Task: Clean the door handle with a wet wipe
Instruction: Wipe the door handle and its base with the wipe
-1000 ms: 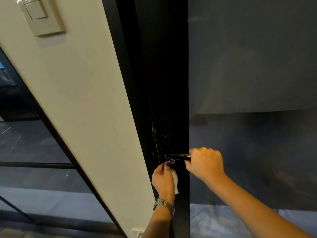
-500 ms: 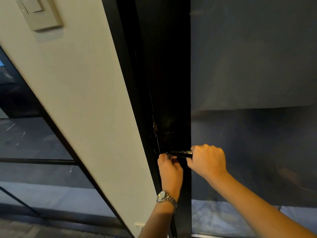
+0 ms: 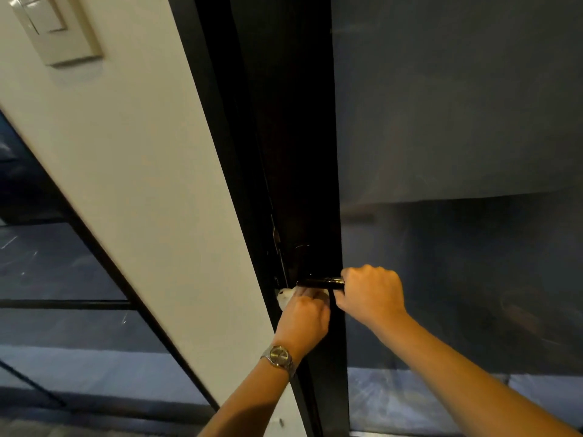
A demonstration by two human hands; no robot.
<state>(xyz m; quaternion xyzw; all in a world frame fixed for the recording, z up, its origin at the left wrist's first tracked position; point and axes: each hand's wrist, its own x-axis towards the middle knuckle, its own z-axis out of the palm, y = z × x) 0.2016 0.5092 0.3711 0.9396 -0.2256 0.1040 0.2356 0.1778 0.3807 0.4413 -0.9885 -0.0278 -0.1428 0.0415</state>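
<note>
A glossy black lever door handle point(image 3: 320, 282) sticks out horizontally from the dark door frame point(image 3: 293, 152). My right hand point(image 3: 370, 293) is wrapped around the handle's outer end. Just below the handle's inner end, my left hand point(image 3: 304, 315), with a metal watch on its wrist, is closed around a white wet wipe point(image 3: 285, 297). The wipe peeks out to the left of my fingers, pressed against the door edge under the handle's base. Most of the wipe is hidden in my fist.
A cream wall strip point(image 3: 142, 184) with a light switch point(image 3: 53, 26) at the top left runs beside the door. Dark glass panels point(image 3: 457, 152) fill the right side, and more glass with black bars point(image 3: 63, 302) lies at the left.
My left hand has risen from below the handle to its underside and shifted the wipe leftward, so the wipe now shows at the door edge. My right hand has kept its hold on the handle.
</note>
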